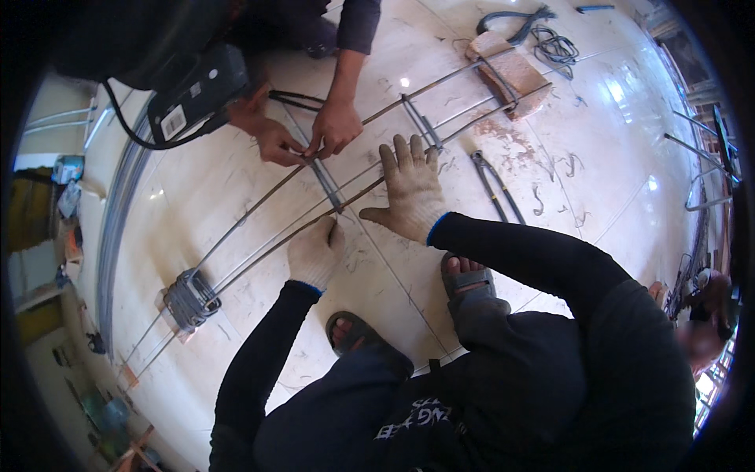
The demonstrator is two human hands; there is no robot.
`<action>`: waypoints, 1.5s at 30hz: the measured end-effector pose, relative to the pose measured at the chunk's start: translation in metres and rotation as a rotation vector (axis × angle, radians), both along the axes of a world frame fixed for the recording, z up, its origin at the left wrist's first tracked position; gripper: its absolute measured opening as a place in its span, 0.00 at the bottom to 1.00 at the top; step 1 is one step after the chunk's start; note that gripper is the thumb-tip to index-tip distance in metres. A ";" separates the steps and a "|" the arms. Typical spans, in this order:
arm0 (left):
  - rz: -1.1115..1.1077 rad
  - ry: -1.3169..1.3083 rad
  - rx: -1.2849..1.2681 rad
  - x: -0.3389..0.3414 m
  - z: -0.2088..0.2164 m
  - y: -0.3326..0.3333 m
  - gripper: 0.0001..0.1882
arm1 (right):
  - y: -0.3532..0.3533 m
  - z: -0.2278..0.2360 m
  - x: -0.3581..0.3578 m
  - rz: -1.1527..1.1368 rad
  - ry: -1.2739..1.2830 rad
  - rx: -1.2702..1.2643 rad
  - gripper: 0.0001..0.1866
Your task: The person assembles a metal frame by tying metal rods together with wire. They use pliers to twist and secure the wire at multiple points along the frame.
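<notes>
My right hand [410, 189], in a knit glove with a blue cuff, lies with fingers spread against a long steel bar [363, 193] of a rebar frame. My left hand [313, 250], gloved too, has its fingers drawn together just below the near end of a rectangular steel stirrup [325, 184]; whatever they pinch is too small to make out. At that stirrup's far end, a co-worker's two bare hands [336, 126] meet at the bar. Another stirrup [421, 122] crosses the bars beyond my right fingertips. Pincers [495, 187] with black and yellow handles lie to the right of my right hand.
A reddish block [515, 79] props the frame's far right end. Bundled stirrups [190, 300] sit around the bars at lower left. Tie wire [556, 49] lies coiled at the upper right. Long rods [122, 228] run along the left wall. Wire scraps litter the tiled floor [393, 287].
</notes>
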State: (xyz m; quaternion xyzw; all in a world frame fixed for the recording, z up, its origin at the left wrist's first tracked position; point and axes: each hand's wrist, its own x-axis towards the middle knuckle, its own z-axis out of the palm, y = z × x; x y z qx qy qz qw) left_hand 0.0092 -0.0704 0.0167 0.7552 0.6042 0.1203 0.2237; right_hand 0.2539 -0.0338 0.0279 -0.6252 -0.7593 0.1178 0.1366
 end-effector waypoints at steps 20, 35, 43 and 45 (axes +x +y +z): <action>-0.071 0.064 -0.153 -0.002 0.005 0.013 0.15 | 0.021 0.007 -0.042 -0.164 -0.156 -0.174 0.74; -0.082 0.066 -0.132 0.001 0.000 0.014 0.14 | 0.022 0.012 -0.036 -0.184 -0.084 -0.200 0.73; -0.027 0.079 -0.200 0.000 0.001 0.013 0.16 | 0.021 0.004 -0.038 -0.189 -0.059 -0.147 0.74; 0.010 0.038 -0.216 0.003 -0.003 0.009 0.17 | 0.014 -0.004 -0.035 -0.181 -0.013 -0.050 0.65</action>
